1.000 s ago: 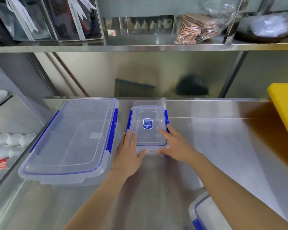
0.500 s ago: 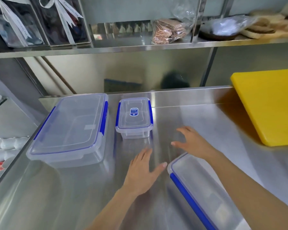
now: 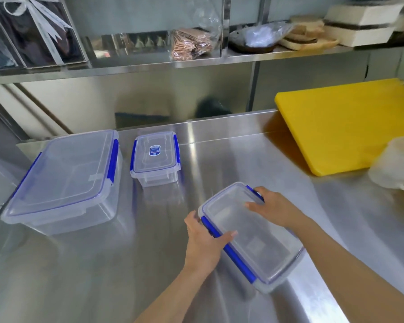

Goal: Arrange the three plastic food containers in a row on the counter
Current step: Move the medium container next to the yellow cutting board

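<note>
Gripping a clear box [image 3: 254, 236] with blue clips, both hands close on its two long sides: the left hand [image 3: 204, 241] wraps the near-left clip with its thumb lying over the lid, and the right hand [image 3: 275, 208] clasps the far-right side with fingers curled onto the lid. This box sits at an angle near the front edge of the steel counter [image 3: 231, 155], whether resting on it or just raised I cannot tell. Well apart from it, toward the back edge, a small box [image 3: 155, 157] with a blue label on its lid stands upright, lid on. Just beside that, toward the back left corner, a large box [image 3: 65, 178] stands with its lid on, a narrow gap between the two. A yellow cutting board [image 3: 345, 124] lies toward the back right corner, and a cloudy plastic tub [image 3: 397, 162] stands at the right edge, just in front of the board.
</note>
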A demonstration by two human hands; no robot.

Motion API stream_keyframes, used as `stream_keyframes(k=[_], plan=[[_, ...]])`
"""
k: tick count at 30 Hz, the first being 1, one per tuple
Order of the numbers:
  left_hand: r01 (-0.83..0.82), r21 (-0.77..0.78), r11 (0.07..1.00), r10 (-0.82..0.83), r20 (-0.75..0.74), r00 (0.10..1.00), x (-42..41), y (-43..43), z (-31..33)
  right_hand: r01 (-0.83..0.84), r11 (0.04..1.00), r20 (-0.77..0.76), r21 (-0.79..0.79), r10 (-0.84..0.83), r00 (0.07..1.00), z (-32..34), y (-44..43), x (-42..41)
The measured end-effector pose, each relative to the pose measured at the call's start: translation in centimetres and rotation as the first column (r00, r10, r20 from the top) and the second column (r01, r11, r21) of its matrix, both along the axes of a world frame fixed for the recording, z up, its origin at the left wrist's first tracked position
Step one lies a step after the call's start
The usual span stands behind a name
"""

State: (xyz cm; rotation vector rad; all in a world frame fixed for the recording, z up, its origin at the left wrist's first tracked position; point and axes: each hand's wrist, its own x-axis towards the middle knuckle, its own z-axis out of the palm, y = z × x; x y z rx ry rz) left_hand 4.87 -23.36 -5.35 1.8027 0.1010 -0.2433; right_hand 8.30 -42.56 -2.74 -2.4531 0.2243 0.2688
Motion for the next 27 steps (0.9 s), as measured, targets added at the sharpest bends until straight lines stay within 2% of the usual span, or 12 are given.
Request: stream_keyframes(k=[4, 6, 8, 10, 11, 13, 15, 18, 20, 22, 25, 27], plan=[[-0.191, 0.09, 0.977, 0.177, 0.14, 0.974, 0.3, -0.9, 0.1, 0.201, 0.97, 0.091, -0.135, -0.19, 0.978, -0.6, 0.7, 0.4], [-0.106, 0.103, 0.989, 0.098, 0.084, 0.992, 0.7, -0.6, 0.1, 0.278, 0.956, 0.148, -0.091, -0.263, 0.953, -0.9, 1.0, 0.3], [0.116, 0.007, 0.993, -0.116, 0.024, 0.993, 0.9, 0.2, 0.0, 0.253, 0.955, 0.082, 0.158, -0.268, 0.96, -0.7, 0.5, -0.3], [0.386, 0.158, 0.909, -0.39, -0.011, 0.921, 1.2, 1.2, -0.3, 0.123, 0.853, -0.115, 0.507, -0.074, 0.991, -0.1, -0.6, -1.4], [0.484, 0.267, 0.833, -0.484, -0.071, 0.872, 1.2, 1.7, -0.7, 0.05, 0.807, -0.183, 0.588, 0.073, 0.98, 0.2, -1.3, -1.8], [0.589, 0.388, 0.709, -0.568, -0.18, 0.803, 1.4, 2.7, -0.7, -0.053, 0.785, -0.257, 0.617, 0.265, 0.929, 0.6, -2.7, -2.3], [0.631, 0.386, 0.673, -0.605, -0.204, 0.769, 1.7, 2.9, -0.3, -0.094, 0.809, -0.291, 0.58, 0.314, 0.904, 0.4, -3.4, -2.1], [0.615, 0.402, 0.678, -0.597, -0.187, 0.78, 2.1, 2.5, 0.8, -0.139, 0.899, -0.29, 0.415, 0.276, 0.917, -0.5, -3.1, -1.2], [0.58, 0.42, 0.699, -0.566, -0.172, 0.806, 2.2, 2.5, 1.4, -0.135, 0.918, -0.268, 0.374, 0.246, 0.932, -1.1, -3.0, -0.5], [0.514, 0.435, 0.739, -0.518, -0.119, 0.847, 2.6, 2.7, 1.8, -0.101, 0.889, -0.208, 0.446, 0.213, 0.955, -1.6, -2.8, 0.3], [0.371, 0.417, 0.83, -0.434, 0.063, 0.899, 3.8, 3.3, 1.2, -0.056, 0.825, -0.046, 0.562, 0.099, 0.994, -2.2, -2.0, 1.4], [0.261, 0.493, 0.83, -0.4, 0.198, 0.895, 4.6, 3.5, 0.1, -0.034, 0.83, -0.003, 0.557, 0.042, 0.999, -2.5, -1.2, 2.3]])
